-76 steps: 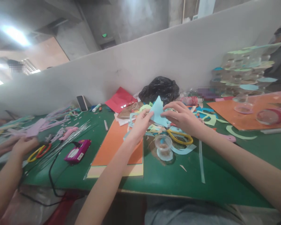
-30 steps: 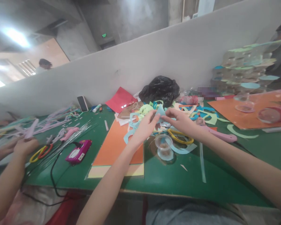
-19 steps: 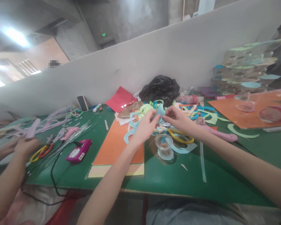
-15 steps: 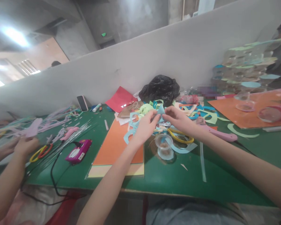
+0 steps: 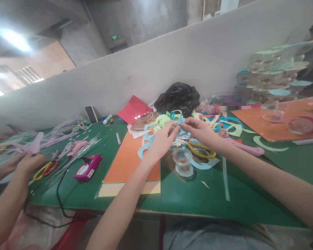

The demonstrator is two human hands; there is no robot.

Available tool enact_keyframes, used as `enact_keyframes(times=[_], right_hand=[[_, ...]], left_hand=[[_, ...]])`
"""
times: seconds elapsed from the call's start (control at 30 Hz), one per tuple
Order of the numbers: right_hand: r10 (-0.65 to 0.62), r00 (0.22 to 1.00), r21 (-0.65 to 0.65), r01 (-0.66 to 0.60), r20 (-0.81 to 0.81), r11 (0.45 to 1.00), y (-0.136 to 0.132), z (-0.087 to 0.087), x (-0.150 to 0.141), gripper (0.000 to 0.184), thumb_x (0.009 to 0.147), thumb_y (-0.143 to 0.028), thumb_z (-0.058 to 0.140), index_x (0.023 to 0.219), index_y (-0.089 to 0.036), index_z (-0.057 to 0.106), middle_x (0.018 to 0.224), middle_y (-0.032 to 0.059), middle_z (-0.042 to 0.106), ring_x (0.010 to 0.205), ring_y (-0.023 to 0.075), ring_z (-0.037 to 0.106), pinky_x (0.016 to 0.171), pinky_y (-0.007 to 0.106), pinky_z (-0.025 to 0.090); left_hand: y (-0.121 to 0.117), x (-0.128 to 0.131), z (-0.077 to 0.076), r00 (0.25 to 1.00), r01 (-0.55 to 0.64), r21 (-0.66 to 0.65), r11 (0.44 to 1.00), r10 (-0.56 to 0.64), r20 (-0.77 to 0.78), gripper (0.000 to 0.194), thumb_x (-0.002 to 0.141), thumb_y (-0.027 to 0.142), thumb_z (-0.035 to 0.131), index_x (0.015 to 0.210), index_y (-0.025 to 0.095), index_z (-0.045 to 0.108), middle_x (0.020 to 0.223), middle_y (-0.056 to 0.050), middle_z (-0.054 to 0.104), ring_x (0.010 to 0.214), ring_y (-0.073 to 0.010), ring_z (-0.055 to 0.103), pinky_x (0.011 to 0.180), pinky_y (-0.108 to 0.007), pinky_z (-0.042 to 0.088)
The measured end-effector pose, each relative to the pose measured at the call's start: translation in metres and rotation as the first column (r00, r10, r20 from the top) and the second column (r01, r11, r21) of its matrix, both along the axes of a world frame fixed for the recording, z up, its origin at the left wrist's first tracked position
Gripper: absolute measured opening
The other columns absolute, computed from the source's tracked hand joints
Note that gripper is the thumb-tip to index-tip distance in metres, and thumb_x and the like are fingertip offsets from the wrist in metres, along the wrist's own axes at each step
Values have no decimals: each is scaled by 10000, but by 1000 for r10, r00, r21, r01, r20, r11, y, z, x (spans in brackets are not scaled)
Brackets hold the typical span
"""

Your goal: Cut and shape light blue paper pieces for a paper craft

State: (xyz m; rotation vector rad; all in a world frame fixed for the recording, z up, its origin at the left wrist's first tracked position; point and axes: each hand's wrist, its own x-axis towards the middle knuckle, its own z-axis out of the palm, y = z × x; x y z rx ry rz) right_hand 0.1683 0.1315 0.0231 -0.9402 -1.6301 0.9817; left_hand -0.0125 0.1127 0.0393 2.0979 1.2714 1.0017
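A small piece of light blue paper (image 5: 181, 121) is pinched between both my hands above the heap of scraps. My left hand (image 5: 165, 138) grips its left side with thumb and fingers. On its right side, my right hand (image 5: 198, 129) closes thumb and fingertips on it. Just below my hands lie scissors with yellow handles (image 5: 201, 151), their blades partly covered. Nearer to me stands a clear plastic cup (image 5: 182, 158) with a light blue paper piece at its base. Blue paper offcuts (image 5: 207, 166) lie around the cup.
Orange sheets (image 5: 127, 163) lie left of my hands. Behind are a black plastic bag (image 5: 177, 99) and red paper (image 5: 134, 109). A pink glue gun (image 5: 246, 147) lies to the right, near stacked cups (image 5: 276, 74). At left, a co-worker's hand (image 5: 32, 161) holds purple paper beside a magenta box (image 5: 88, 168).
My hands stay at nearly the same spot, with the blue paper shifted very slightly between the fingers. The co-worker's purple paper has turned more upright.
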Motion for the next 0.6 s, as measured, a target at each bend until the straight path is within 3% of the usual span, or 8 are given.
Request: enact_keyframes(times=[0.2,0.4,0.6], right_hand=[[-26,999,-31,25,-19,999,-3,5,1,380,807,-577,675,775,-220,549,717,-26,472,690,142,451,616,288,425],[-91,996,-45,91,-6,995,3,1,6,365,814,-580,667,802,-232,558,687,-29,478,628,140,432,558,284,391],[-64,996,-34,62,-56,997,7,-1,8,375,803,-588,676,833,-228,574,735,-17,544,683,153,499,631,302,429]], left_hand=[[-2,1,5,999,-19,-28,999,18,-43,247,1000,469,472,1087,247,538,674,56,456,637,-134,453,641,-278,351],[0,0,8,1000,-15,-66,998,14,-16,300,987,415,493,773,205,489,675,44,391,648,-128,378,639,-281,311],[4,-2,4,996,42,-117,992,-33,79,207,964,383,537,859,204,548,681,47,415,645,-128,382,631,-270,314]])
